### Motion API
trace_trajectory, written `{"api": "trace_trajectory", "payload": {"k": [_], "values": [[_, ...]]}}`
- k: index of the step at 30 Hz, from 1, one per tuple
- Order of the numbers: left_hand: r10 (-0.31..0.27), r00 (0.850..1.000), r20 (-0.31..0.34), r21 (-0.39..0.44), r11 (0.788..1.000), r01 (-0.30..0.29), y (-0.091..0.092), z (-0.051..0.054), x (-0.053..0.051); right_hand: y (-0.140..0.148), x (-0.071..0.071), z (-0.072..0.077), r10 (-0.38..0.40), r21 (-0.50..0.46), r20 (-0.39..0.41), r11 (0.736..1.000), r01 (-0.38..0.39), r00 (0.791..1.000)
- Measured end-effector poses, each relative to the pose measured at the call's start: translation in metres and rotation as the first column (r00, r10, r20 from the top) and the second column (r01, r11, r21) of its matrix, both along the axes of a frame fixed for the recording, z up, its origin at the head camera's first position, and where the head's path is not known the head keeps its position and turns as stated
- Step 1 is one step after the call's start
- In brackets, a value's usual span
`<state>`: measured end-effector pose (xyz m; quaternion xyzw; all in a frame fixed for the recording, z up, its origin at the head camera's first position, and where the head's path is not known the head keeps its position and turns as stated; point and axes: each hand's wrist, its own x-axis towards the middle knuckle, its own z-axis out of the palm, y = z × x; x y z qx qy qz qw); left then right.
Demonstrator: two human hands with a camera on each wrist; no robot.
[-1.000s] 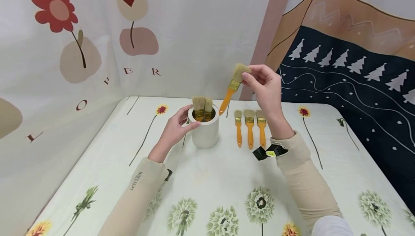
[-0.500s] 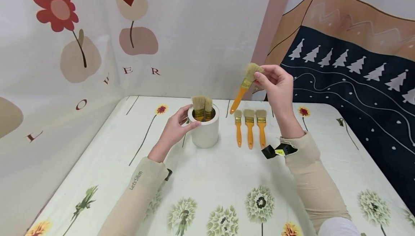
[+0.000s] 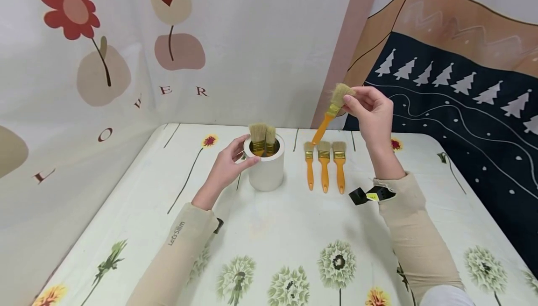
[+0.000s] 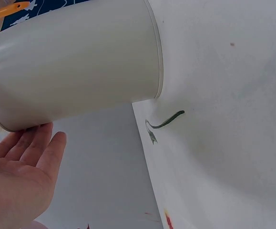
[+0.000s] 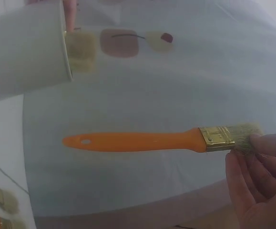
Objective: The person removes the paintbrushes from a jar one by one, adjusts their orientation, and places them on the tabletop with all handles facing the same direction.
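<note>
A white cylindrical pot (image 3: 266, 175) stands upright on the table, with paintbrushes (image 3: 258, 137) inside it, bristles up. My left hand (image 3: 227, 166) holds the pot by its rim, thumb at the front and fingers at the left side. In the left wrist view the fingertips (image 4: 47, 131) touch the pot's wall near the top. My right hand (image 3: 370, 112) pinches a paintbrush (image 3: 323, 126) by its bristles, in the air to the right of the pot. Its orange handle hangs down and leftward. The right wrist view shows the metal band and the hole in the handle.
On the table (image 3: 260, 240), right of the pot, lie a narrower paintbrush (image 3: 309, 168) and two wider paintbrushes, one in the middle (image 3: 324, 170) and one at the right (image 3: 340, 170), bristles away from me. A printed cloth (image 3: 252, 39) hangs behind the table.
My right hand has moved to the right with the paintbrush, away from the pot and above the row of brushes. My left hand and the pot have stayed in place.
</note>
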<state>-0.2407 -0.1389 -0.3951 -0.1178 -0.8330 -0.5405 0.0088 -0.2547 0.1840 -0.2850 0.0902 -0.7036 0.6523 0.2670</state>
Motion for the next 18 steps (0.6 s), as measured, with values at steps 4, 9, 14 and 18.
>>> {"api": "trace_trajectory", "payload": {"k": [4, 9, 14, 18], "values": [[-0.003, 1.0, 0.004, 0.001, 1.0, 0.003, 0.0, 0.0, 0.0, 0.005, -0.001, -0.003, -0.014, -0.005, 0.008, 1.0, 0.014, 1.0], [-0.003, 1.0, 0.009, 0.002, 1.0, 0.003, 0.0, 0.0, 0.0, 0.011, -0.003, -0.007, -0.028, -0.014, 0.025, 1.0, 0.028, 0.999], [0.003, 1.0, 0.01, -0.004, 1.0, -0.003, 0.0, 0.001, 0.0, 0.018, -0.005, -0.011, -0.04, -0.022, 0.042, 0.999, 0.041, 0.998], [0.005, 1.0, 0.012, -0.008, 1.0, -0.005, 0.0, 0.002, 0.001, 0.023, -0.007, -0.014, -0.045, -0.046, 0.061, 0.998, 0.048, 0.997]]}}
